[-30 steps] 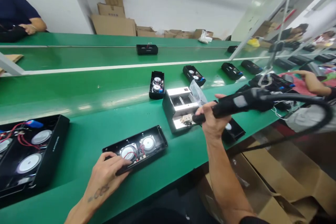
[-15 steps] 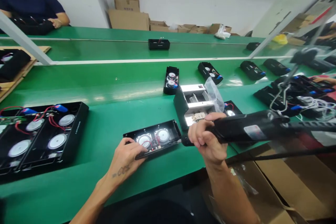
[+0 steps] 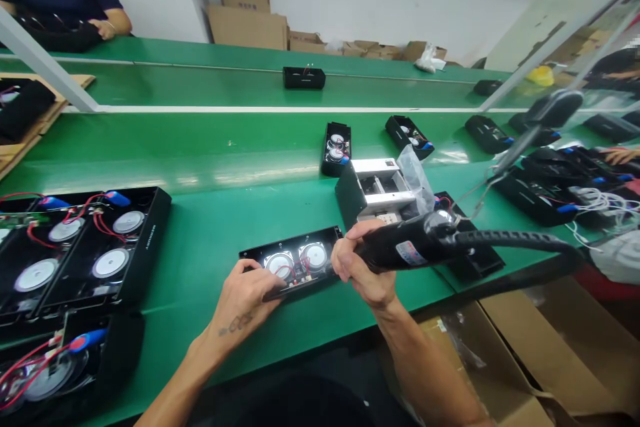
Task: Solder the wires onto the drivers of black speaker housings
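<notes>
A black speaker housing [image 3: 293, 261] with two round silver drivers and red wires lies open on the green bench in front of me. My left hand [image 3: 249, 302] presses on its near left edge, fingers curled over the rim. My right hand [image 3: 361, 265] is closed round a black electric screwdriver [image 3: 410, 248], whose thick cable [image 3: 520, 240] runs off to the right. The tool's tip is at the housing's right end, hidden behind my fingers.
A silver screw dispenser box [image 3: 376, 188] with a plastic bag stands behind the housing. Open speaker housings [image 3: 85, 250] are stacked at left, and several more lie along the conveyor [image 3: 200, 140] and at right. A person in dark blue sits far left. Cardboard boxes [image 3: 550, 353] lie below the bench.
My right hand has brought the screwdriver from the dispenser box down and left to the housing's right end. The left hand has stayed on the housing.
</notes>
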Demonstrator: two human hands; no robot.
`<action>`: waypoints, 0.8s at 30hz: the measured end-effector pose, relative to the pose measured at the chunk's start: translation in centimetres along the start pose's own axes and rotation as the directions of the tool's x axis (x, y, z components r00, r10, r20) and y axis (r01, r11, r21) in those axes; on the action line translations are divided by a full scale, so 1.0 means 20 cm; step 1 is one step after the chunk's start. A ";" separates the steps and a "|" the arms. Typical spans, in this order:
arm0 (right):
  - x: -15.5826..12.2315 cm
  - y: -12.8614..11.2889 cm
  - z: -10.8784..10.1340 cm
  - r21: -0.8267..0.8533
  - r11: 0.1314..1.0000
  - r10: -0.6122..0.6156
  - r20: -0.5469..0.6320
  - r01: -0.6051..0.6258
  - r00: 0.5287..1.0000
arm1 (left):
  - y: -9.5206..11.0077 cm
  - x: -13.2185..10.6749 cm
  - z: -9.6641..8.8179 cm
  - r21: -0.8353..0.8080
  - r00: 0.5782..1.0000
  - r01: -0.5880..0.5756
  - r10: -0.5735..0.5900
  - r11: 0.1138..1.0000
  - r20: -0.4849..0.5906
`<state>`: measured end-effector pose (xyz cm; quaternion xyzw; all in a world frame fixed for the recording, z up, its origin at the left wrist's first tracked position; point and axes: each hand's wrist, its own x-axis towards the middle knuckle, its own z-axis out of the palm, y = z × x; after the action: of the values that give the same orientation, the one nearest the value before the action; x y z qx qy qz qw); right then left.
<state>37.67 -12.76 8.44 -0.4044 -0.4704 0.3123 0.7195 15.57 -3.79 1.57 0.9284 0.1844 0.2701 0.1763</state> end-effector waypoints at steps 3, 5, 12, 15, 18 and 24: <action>-0.01 0.03 0.00 -0.089 0.996 0.033 0.001 -0.033 0.999 | 0.00 -0.01 0.00 -0.008 1.000 0.007 -0.007 1.000 0.019; -0.02 0.05 -0.01 -0.113 0.993 0.022 0.000 -0.021 1.000 | 0.00 -0.02 0.01 0.002 0.999 0.008 -0.008 1.000 0.033; 0.03 -0.07 -0.08 -0.017 0.997 -0.077 -0.021 0.076 0.997 | -0.01 -0.04 0.01 0.009 1.000 0.013 -0.014 1.000 0.020; 0.11 -0.20 -0.12 -0.022 0.980 -0.198 -0.098 0.197 0.975 | -0.01 -0.03 0.01 0.018 1.000 0.014 -0.014 1.000 0.014; 0.19 -0.32 -0.17 -0.117 0.934 -0.358 -0.310 0.338 0.881 | -0.02 -0.03 0.02 0.022 1.000 -0.001 0.001 1.000 0.004; 0.18 -0.37 -0.24 -0.193 0.944 -0.320 -0.340 0.267 0.884 | -0.05 -0.03 0.03 0.049 0.999 -0.034 0.036 0.998 -0.041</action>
<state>43.91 -14.67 15.38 -0.4290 -0.4042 0.0846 0.8034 15.30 -3.31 0.36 0.9296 0.1784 0.2881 0.1453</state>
